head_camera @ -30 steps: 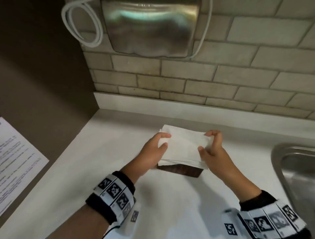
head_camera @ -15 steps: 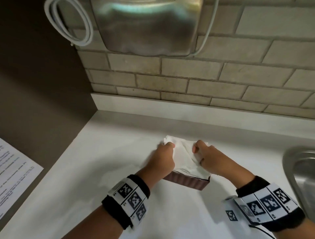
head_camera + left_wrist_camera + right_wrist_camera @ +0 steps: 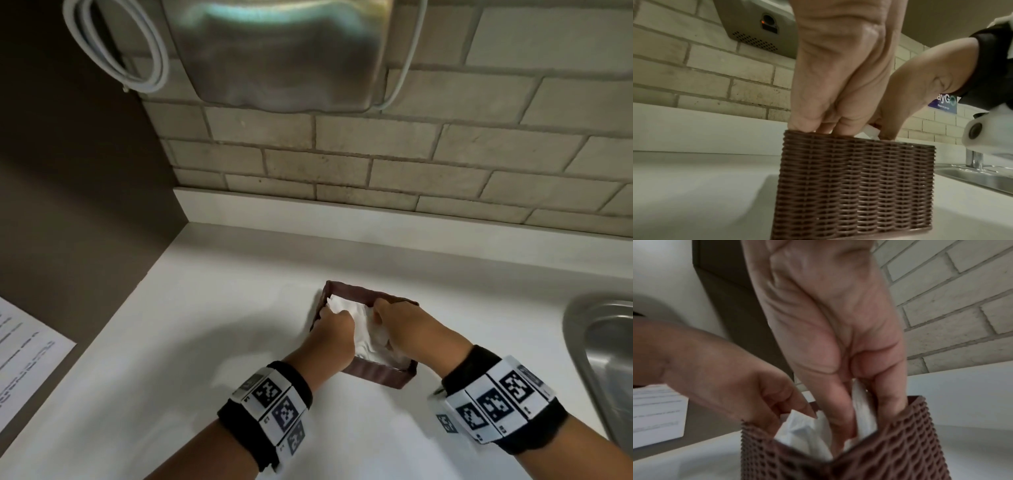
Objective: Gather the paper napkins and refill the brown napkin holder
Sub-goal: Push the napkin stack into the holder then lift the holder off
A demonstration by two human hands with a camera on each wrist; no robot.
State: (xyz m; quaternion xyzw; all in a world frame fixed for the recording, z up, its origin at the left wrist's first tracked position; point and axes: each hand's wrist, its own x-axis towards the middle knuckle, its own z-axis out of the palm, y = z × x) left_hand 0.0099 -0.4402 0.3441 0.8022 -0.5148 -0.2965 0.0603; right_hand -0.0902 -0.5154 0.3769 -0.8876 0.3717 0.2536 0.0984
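Observation:
A brown woven napkin holder stands on the white counter. A white stack of paper napkins sits inside it, crumpled at the top. My left hand reaches into the holder's left side, fingers curled on the napkins' edge. My right hand dips in from the right. In the right wrist view its fingers pinch a fold of the napkins inside the holder. The left wrist view shows the holder's wall, with fingertips hidden below the rim.
A steel sink lies at the right, with its faucet behind. A metal hand dryer and a looped white cable hang on the brick wall. A printed sheet is at the left on a dark panel.
Both hands have gone down with the napkin stack, from above the holder to inside it. The flat stack is now crumpled at the top, and the holder's rim shows around it.

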